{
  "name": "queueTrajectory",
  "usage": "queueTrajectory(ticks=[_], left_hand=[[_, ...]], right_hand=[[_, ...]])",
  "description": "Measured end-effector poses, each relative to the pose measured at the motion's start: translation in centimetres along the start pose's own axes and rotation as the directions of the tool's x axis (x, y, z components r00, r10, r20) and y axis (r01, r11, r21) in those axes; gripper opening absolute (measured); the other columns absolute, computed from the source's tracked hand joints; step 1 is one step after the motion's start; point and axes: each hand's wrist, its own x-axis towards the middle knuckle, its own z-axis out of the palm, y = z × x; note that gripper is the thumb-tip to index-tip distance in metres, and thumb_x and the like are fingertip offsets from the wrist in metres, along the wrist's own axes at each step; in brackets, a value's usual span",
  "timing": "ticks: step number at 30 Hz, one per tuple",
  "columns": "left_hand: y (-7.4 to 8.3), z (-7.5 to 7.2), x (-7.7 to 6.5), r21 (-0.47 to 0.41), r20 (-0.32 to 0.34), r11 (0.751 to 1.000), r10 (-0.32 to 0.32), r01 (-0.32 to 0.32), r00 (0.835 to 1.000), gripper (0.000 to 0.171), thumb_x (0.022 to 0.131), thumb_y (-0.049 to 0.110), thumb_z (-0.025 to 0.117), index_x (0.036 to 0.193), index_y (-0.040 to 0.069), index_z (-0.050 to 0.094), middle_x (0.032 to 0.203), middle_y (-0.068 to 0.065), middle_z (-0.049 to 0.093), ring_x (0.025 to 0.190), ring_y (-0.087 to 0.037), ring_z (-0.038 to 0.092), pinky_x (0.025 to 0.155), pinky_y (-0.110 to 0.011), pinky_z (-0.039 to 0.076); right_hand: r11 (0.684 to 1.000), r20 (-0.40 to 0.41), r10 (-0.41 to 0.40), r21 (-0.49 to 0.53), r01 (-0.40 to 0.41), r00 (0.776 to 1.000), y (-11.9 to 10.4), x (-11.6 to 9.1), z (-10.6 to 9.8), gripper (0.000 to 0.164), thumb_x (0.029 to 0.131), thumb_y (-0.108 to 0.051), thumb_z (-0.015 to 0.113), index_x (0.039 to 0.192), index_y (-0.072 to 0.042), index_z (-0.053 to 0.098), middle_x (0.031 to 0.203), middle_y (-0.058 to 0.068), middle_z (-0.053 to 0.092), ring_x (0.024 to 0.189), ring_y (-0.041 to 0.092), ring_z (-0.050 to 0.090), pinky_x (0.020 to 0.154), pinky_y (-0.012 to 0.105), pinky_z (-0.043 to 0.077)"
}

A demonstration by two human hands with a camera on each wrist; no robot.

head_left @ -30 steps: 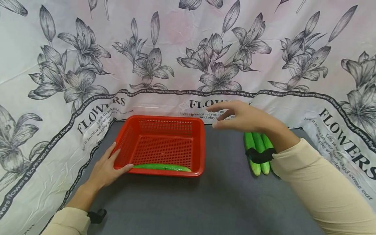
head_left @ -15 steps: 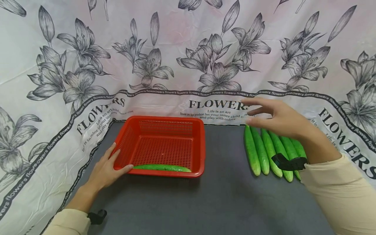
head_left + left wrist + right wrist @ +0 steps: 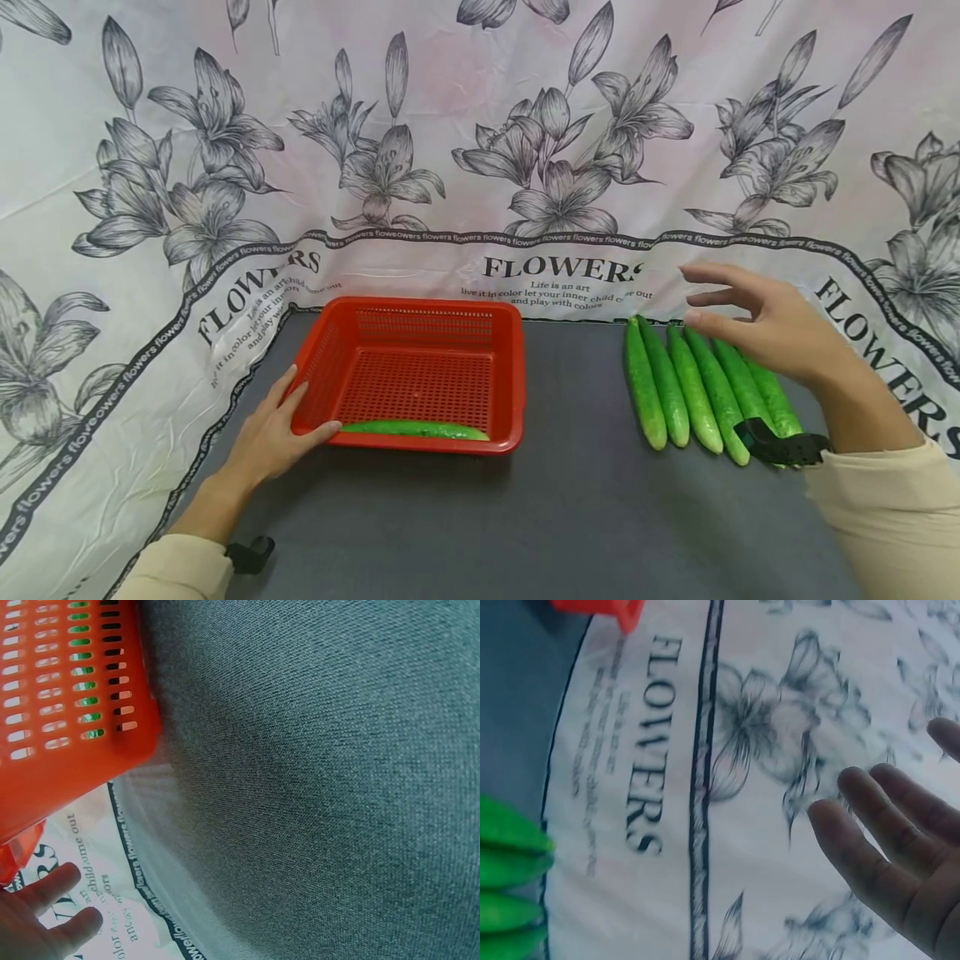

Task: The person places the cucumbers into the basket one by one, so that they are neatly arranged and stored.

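A red plastic basket (image 3: pixel 420 302) with slotted walls sits on the grey surface, a green cucumber (image 3: pixel 416 429) lying along the inside of its near wall. My left hand (image 3: pixel 266 433) rests at the basket's near left corner, thumb at the front rim and fingers spread along the left side. In the left wrist view, two fingertips (image 3: pixel 64 881) extend straight below the basket wall. Several cucumbers (image 3: pixel 686 392) lie side by side at the right. Over their far right part hovers my right hand (image 3: pixel 772 329), fingers loosely bent and holding nothing; it hides some of them.
A white cloth (image 3: pixel 555 192) printed with flowers and lettering hangs behind and along both sides. Grey tabletop (image 3: pixel 573 400) lies between the basket and the cucumbers, and in front of both.
My right hand has moved rightward from beside the basket to above the cucumbers, uncovering more of them. The left hand and the basket have stayed in place.
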Motion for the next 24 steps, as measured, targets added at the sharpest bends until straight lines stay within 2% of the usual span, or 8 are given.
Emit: queueTrajectory(ticks=[3,8,11,13,17,21,24], left_hand=[[0.1,0.0,0.0,-0.006,-0.009,1.000,0.003,-0.003,1.000,0.086,0.085,0.055,0.064,0.140,-0.008,0.043,0.153,-0.019,0.023,0.123,-0.047,0.038,0.090,-0.065,0.037],[0.0,0.0,0.0,-0.004,-0.045,1.000,0.029,-0.030,0.999,0.085,0.083,0.054,0.067,0.138,-0.009,0.046,0.153,-0.018,0.024,0.124,-0.048,0.037,0.090,-0.065,0.036],[-0.1,0.0,0.0,-0.001,-0.058,0.999,0.040,-0.040,0.998,0.085,0.083,0.053,0.068,0.137,-0.009,0.046,0.153,-0.018,0.024,0.126,-0.048,0.036,0.090,-0.064,0.035],[-0.1,-0.1,0.0,-0.004,-0.056,0.999,0.037,-0.037,0.998,0.086,0.083,0.053,0.068,0.138,-0.009,0.046,0.153,-0.017,0.024,0.125,-0.048,0.036,0.090,-0.065,0.035],[-0.1,-0.1,0.1,-0.008,-0.040,1.000,0.026,-0.026,0.999,0.086,0.083,0.054,0.067,0.139,-0.008,0.045,0.154,-0.017,0.023,0.126,-0.048,0.036,0.091,-0.065,0.035],[-0.1,0.0,0.1,-0.009,-0.034,1.000,0.025,-0.025,0.999,0.086,0.083,0.054,0.067,0.139,-0.008,0.045,0.153,-0.018,0.024,0.126,-0.048,0.036,0.091,-0.065,0.035],[-0.1,0.1,0.0,-0.013,-0.026,1.000,0.019,-0.019,0.999,0.086,0.084,0.054,0.066,0.139,-0.008,0.045,0.153,-0.018,0.024,0.126,-0.048,0.035,0.092,-0.065,0.034]], right_hand=[[1.000,-0.044,0.021,-0.002,-0.021,0.999,1.8,-1.0,-0.5,0.054,0.096,-0.022,0.062,0.146,-0.029,0.043,0.133,0.000,0.054,0.107,-0.005,0.051,0.075,0.014,0.042],[0.999,-0.106,0.040,0.030,-0.037,0.994,4.5,-2.1,-1.3,0.056,0.096,-0.017,0.061,0.148,-0.025,0.041,0.142,-0.009,0.044,0.109,-0.007,0.047,0.075,0.008,0.040],[0.998,-0.144,0.057,0.043,-0.051,0.988,5.9,-2.6,-1.6,0.056,0.096,-0.016,0.061,0.148,-0.022,0.041,0.141,-0.008,0.045,0.105,-0.010,0.049,0.074,0.008,0.040],[0.997,-0.165,0.067,0.045,-0.061,0.984,6.7,-2.8,-1.8,0.055,0.097,-0.017,0.061,0.148,-0.021,0.041,0.139,-0.004,0.046,0.100,-0.010,0.051,0.073,0.008,0.042],[0.994,-0.180,0.099,0.057,-0.090,0.979,8.3,-3.1,-2.0,0.057,0.098,-0.020,0.059,0.150,-0.021,0.037,0.139,0.010,0.043,0.095,-0.011,0.053,0.072,0.008,0.043],[0.988,-0.175,0.147,0.069,-0.137,0.974,10.0,-3.2,-2.1,0.060,0.098,-0.024,0.058,0.152,-0.022,0.033,0.140,0.023,0.037,0.096,-0.011,0.049,0.072,0.008,0.043],[0.981,-0.154,0.192,0.062,-0.185,0.969,11.4,-3.2,-2.1,0.062,0.099,-0.028,0.056,0.154,-0.023,0.027,0.143,0.029,0.033,0.102,-0.004,0.047,0.071,0.008,0.043]])
